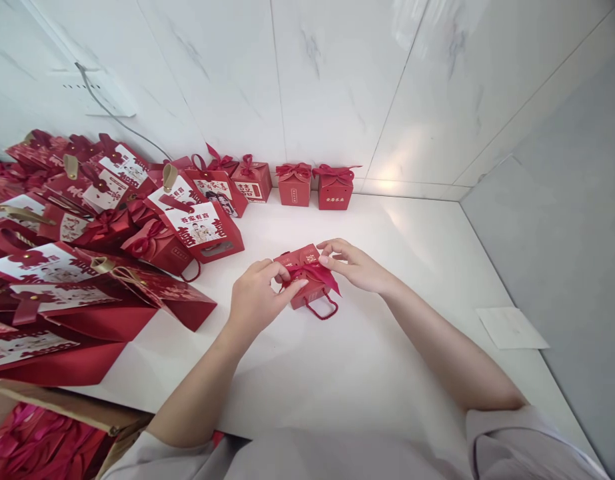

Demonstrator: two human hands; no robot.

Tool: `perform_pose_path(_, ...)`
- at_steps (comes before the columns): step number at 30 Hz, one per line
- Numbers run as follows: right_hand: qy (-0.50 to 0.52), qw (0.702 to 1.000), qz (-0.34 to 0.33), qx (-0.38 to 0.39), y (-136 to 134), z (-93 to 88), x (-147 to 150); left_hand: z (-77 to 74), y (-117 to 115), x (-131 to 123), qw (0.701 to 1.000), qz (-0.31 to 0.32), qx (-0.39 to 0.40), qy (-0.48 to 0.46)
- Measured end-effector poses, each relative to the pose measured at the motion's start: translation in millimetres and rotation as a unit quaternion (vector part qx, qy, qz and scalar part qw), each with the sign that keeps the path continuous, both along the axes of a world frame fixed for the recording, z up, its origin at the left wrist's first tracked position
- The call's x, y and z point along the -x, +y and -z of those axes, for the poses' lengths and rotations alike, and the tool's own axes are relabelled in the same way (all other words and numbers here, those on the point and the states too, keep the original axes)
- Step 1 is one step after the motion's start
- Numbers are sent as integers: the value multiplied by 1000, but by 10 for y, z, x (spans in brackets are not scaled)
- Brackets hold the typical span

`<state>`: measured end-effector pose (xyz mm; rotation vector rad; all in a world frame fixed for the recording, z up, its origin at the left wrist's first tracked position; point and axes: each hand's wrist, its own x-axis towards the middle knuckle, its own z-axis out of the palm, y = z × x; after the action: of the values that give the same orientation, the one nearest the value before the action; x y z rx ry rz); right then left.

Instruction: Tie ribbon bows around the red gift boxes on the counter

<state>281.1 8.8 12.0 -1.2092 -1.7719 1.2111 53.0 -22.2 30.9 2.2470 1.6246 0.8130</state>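
Observation:
A small red gift box (307, 288) with a red cord handle lies on the white tabletop (367, 353) in the middle of the view. A red ribbon (318, 272) runs across its top. My left hand (257, 297) pinches the ribbon at the box's left side, fingers closed on it. From the right, my right hand (354, 265) grips the ribbon's other end at the box's top edge, fingertips pressed together.
A heap of red gift bags and boxes (87, 247) fills the left side. Several small ribboned red boxes (294, 183) stand in a row against the marble wall. A white paper sheet (511, 328) lies at the right edge. A cardboard carton with red ribbons (42, 440) sits at the lower left.

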Motion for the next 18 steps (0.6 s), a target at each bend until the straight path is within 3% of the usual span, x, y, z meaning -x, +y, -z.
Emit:
perform_pose_path(4, 65, 995, -41, 65, 9, 26, 1, 28, 47, 7, 990, 2, 124, -68)
perform_pose_path(10, 75, 980, -122, 139, -3, -144, -66, -20, 70, 73, 930, 20, 326, -170)
perform_pose_path(14, 73, 979, -124, 147, 5, -147, -85, -42, 75, 66, 895, 34, 391, -212)
perform_pose_path(18, 81, 972, -147, 166, 40, -69, -102, -36, 96, 58, 880, 41, 411, -234)
